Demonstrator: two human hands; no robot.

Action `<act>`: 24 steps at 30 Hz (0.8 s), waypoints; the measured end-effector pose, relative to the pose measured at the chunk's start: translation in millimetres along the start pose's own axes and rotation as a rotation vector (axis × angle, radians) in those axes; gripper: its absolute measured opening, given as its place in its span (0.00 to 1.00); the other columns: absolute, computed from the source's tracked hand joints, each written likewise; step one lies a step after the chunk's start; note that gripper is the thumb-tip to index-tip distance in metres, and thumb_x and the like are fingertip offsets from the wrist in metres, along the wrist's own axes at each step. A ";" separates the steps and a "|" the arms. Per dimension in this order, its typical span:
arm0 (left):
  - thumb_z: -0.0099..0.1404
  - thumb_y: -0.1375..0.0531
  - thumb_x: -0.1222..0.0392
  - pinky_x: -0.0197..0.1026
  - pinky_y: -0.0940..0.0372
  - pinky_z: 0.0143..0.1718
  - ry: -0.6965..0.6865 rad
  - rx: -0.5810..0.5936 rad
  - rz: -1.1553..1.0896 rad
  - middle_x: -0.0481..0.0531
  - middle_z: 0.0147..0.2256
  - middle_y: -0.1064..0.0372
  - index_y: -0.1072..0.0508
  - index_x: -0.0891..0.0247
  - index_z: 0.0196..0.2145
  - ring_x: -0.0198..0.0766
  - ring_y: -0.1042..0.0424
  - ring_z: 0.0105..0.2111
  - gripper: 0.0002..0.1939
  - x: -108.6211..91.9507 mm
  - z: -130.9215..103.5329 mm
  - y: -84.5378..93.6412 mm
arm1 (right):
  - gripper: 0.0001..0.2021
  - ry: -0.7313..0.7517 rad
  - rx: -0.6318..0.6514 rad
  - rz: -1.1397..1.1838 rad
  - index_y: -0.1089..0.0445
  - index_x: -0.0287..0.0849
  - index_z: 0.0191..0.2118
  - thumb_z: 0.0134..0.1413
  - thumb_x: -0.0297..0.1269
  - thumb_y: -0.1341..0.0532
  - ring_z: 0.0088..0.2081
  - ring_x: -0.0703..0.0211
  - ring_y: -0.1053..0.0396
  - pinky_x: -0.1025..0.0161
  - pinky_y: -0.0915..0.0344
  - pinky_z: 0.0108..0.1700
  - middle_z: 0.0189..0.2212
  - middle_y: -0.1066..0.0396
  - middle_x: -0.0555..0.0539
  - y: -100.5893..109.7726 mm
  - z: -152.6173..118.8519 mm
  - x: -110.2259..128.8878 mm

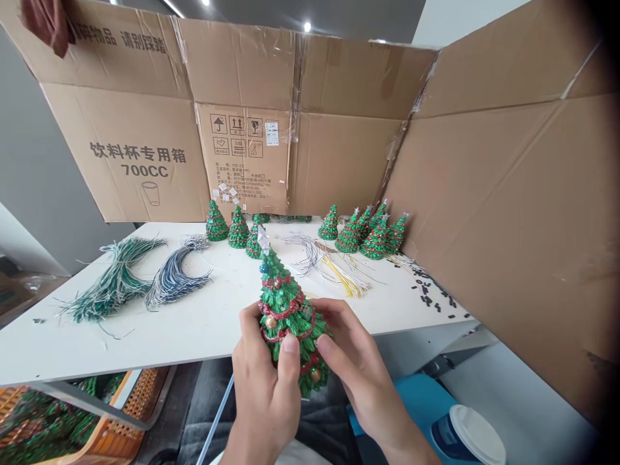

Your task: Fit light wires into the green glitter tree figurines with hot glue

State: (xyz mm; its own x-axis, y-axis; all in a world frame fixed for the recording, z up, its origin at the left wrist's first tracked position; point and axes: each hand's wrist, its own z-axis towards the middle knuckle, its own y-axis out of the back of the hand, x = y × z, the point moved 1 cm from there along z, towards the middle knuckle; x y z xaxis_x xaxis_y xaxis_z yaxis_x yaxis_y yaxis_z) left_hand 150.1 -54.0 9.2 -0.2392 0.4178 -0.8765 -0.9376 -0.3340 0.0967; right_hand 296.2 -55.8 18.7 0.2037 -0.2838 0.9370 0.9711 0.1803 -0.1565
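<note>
Between my two hands I hold a small green Christmas tree figurine [285,297], tilted slightly, with red garlands, gold and blue baubles and a silvery star at its tip. My left hand [264,374] wraps its left side, the thumb lying across the front. On the other side my right hand [356,361] grips the lower right, thumb pressed near the base. The tree is held in front of the table's near edge, above my lap. Fingers behind the tree are partly hidden.
On the white table [194,336] lie a green-white wire bundle [113,278], a blue-white bundle [177,274], loose yellow and white wires [343,278] and small black pieces [426,294]. More trees [375,236] stand behind. Cardboard [339,161] walls the back. An orange basket [116,426] sits below left.
</note>
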 end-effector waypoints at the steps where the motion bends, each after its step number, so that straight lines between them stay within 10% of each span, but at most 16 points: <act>1: 0.82 0.45 0.41 0.49 0.37 0.41 0.004 -0.010 -0.008 0.50 0.36 0.23 0.33 0.56 0.53 0.48 0.26 0.33 0.17 -0.3 -0.4 -0.2 | 0.16 -0.006 0.019 0.025 0.24 0.59 0.64 0.77 0.51 0.31 0.64 0.49 0.23 0.57 0.26 0.66 0.63 0.21 0.46 -0.2 -0.4 0.8; 16: 0.80 0.41 0.43 0.48 0.37 0.42 0.094 -0.001 -0.139 0.51 0.36 0.22 0.29 0.55 0.50 0.48 0.28 0.35 0.14 0.6 3.3 -0.2 | 0.18 0.024 -0.106 -0.118 0.23 0.59 0.66 0.78 0.49 0.32 0.68 0.44 0.23 0.48 0.28 0.74 0.68 0.21 0.46 -13.7 -8.5 6.3; 24: 0.68 0.33 0.40 0.47 0.25 0.47 0.610 -0.049 -0.682 0.53 0.46 0.16 0.19 0.58 0.50 0.52 0.19 0.46 0.21 13.3 23.9 -6.0 | 0.13 0.182 -0.213 -0.290 0.21 0.56 0.63 0.80 0.46 0.35 0.66 0.52 0.23 0.58 0.27 0.69 0.62 0.20 0.47 0.2 -3.5 6.2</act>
State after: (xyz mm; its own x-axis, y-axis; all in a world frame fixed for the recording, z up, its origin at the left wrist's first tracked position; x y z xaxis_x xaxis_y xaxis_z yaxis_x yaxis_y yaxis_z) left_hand 146.6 -26.3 8.2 0.5506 0.0236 -0.8344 -0.8113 -0.2201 -0.5415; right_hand 298.0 -60.8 23.4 -0.0822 -0.4595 0.8844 0.9918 -0.1252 0.0272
